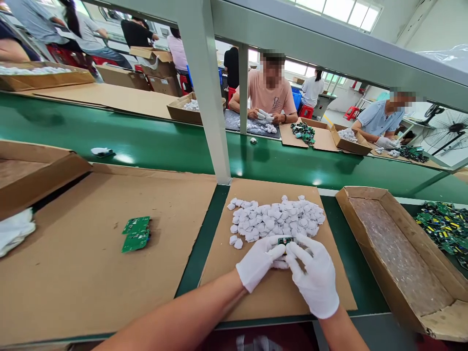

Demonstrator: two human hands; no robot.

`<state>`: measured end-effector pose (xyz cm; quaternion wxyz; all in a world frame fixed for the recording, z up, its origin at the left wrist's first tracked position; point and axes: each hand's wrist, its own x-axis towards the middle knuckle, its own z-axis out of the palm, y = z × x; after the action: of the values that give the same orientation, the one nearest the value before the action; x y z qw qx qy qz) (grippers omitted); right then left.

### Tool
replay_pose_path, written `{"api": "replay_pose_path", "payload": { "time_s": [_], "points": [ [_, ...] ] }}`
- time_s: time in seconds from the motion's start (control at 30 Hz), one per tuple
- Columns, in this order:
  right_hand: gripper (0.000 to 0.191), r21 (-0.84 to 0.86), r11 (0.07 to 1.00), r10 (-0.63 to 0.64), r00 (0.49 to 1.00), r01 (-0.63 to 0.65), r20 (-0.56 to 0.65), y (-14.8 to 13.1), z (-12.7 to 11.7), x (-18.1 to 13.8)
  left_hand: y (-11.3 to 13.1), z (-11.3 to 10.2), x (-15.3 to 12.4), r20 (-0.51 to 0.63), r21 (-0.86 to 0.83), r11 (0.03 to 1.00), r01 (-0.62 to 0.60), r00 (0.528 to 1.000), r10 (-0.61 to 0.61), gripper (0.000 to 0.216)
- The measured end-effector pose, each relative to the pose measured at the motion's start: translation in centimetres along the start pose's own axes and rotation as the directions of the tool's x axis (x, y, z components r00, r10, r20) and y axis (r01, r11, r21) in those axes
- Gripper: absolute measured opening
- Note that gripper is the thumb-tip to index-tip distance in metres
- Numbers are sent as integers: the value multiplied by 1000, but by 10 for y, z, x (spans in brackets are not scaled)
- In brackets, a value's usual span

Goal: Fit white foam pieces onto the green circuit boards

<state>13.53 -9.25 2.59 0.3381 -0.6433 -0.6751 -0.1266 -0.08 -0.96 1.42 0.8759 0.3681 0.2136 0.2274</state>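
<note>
Both my hands wear white gloves and meet above a cardboard sheet (pixel 219 287). A small green circuit board (pixel 285 241) sits between them, its lower part hidden by my fingers. My left hand (pixel 260 258) is closed on the board from the left, thumb in front. My right hand (pixel 315 273) pinches at its right side with thumb and fingers. Just beyond my fingertips lies a pile of small white pieces (pixel 278 217), spread over the far half of the sheet. Two green circuit boards (pixel 136 234) lie on the larger cardboard at left.
An open cardboard box (pixel 402 258) lined with bubble wrap stands at right, beside piled circuit boards (pixel 446 229). A metal post (pixel 208 97) rises beyond the sheet. Another box (pixel 36 180) and a white glove (pixel 14 231) are at far left. Co-workers sit across the green belt (pixel 164 151).
</note>
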Motion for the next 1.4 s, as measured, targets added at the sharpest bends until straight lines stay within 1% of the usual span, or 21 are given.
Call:
{"api": "replay_pose_path", "payload": {
  "time_s": [0.07, 0.13, 0.2, 0.27, 0.33, 0.4, 0.5, 0.57, 0.67, 0.77, 0.83, 0.93, 1.0, 1.07, 1.13, 1.27, 1.3, 1.4],
  "points": [
    [24, 106, 994, 18, 995, -29, 103, 1, -3, 3, -1, -2, 1, 4, -40, 999, 13, 1000, -13, 43],
    [30, 192, 977, 64, 983, -97, 172, 3, -6, 7, -2, -3, 3, -10, -70, 997, 38, 999, -39, 42],
    [31, 234, 961, 106, 977, -148, 183, 4, -5, 10, -3, -3, 3, -39, -80, 995, 55, 998, -59, 42],
    [27, 248, 956, 113, 977, -156, 178, 5, -2, 11, -3, -3, 2, -52, -81, 995, 55, 997, -59, 43],
    [20, 247, 961, 88, 986, -122, 143, 6, 3, 10, -1, 0, 0, -46, -76, 996, 47, 998, -51, 43],
    [16, 248, 967, 46, 997, -58, 57, 6, 8, 9, 2, 3, -2, -26, -46, 998, 38, 999, -39, 41],
    [19, 233, 969, -66, 996, 78, -61, 4, 16, 9, 6, 8, -3, 6, 6, 1000, -1, 1000, 1, 38],
    [24, 222, 965, -121, 988, 140, -98, 3, 21, 8, 8, 9, -1, 17, 39, 999, -30, 999, 29, 37],
    [23, 249, 956, -128, 985, 153, -115, 2, 27, 8, 7, 8, 1, 25, 78, 996, -36, 999, 34, 36],
    [25, 351, 931, -79, 993, 103, -82, 2, 26, 6, 7, 8, 1, 37, 48, 999, -9, 999, 7, 36],
    [39, 421, 907, -25, 999, 31, -22, 3, 22, 3, 8, 8, 0, 29, 25, 1000, 19, 999, -20, 35],
    [61, 503, 854, 110, 991, -133, 75, 5, 20, -4, 12, 9, -2, -5, 44, 999, 29, 1000, -29, 35],
    [66, 550, 808, 183, 978, -210, 105, 5, 21, -7, 13, 10, -3, -15, 75, 997, 9, 1000, -8, 36],
    [65, 566, 786, 211, 968, -249, 134, 4, 24, -8, 12, 10, -3, -21, 93, 996, -5, 1000, 7, 36],
    [62, 550, 776, 239, 950, -310, 200, 2, 25, -6, 10, 9, -4, -8, 86, 996, 3, 1000, -2, 35],
    [50, 527, 710, 323, 881, -467, 346, -2, 22, 1, 8, 9, -4, 52, 11, 1000, 14, 999, -15, 34],
    [48, 527, 698, 332, 871, -485, 362, -2, 20, 2, 8, 9, -4, 54, 24, 1000, 5, 999, -6, 33],
    [44, 524, 696, 341, 868, -491, 361, -2, 19, 2, 10, 10, -4, 57, 115, 993, -17, 998, 11, 28]
  ]
}}
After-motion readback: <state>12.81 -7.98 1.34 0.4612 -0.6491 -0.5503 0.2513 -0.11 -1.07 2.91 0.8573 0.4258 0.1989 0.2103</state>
